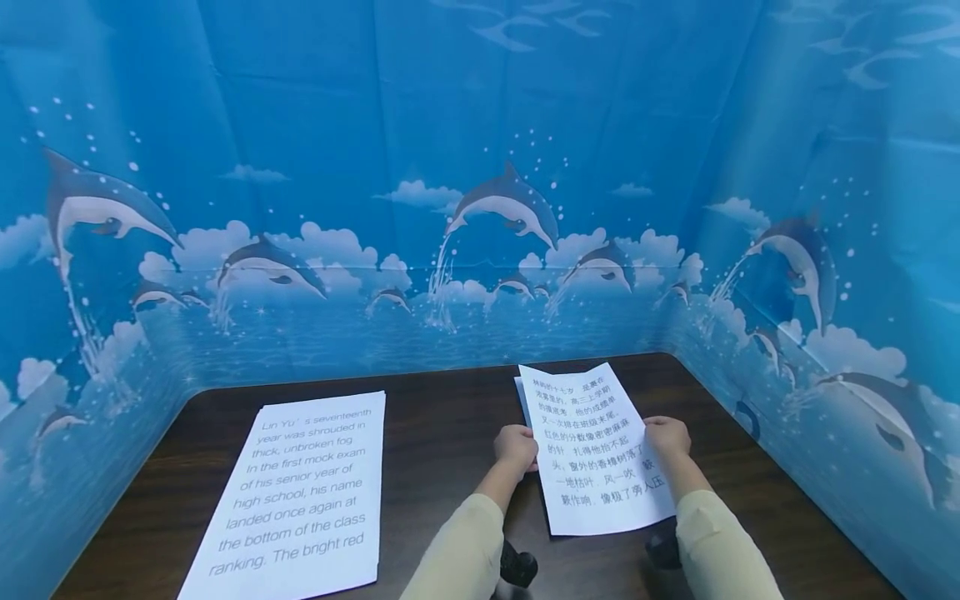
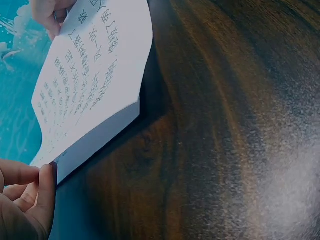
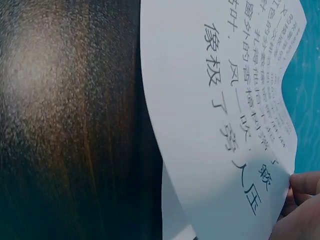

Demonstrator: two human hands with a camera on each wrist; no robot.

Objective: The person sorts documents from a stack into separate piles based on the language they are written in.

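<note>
A white sheet of paper (image 1: 592, 500) printed with Chinese text is held up at a tilt above the right part of the table, its surface bowed. My left hand (image 1: 516, 447) pinches its left edge between thumb and fingers, seen closely in the left wrist view, where the left hand (image 2: 27, 200) is at the lower corner. On the opposite edge, my right hand (image 1: 667, 436) grips the sheet; the right wrist view shows that hand (image 3: 302, 205) at lower right. Another white sheet (image 3: 174, 212) shows beneath the held one.
On the left of the dark wooden table (image 1: 442, 417) lies a slightly uneven stack of paper (image 1: 300, 500) with English text on top. A blue dolphin-print curtain (image 1: 360, 167) encloses the back and sides. Dark rounded objects (image 1: 519, 565) sit under the wrists.
</note>
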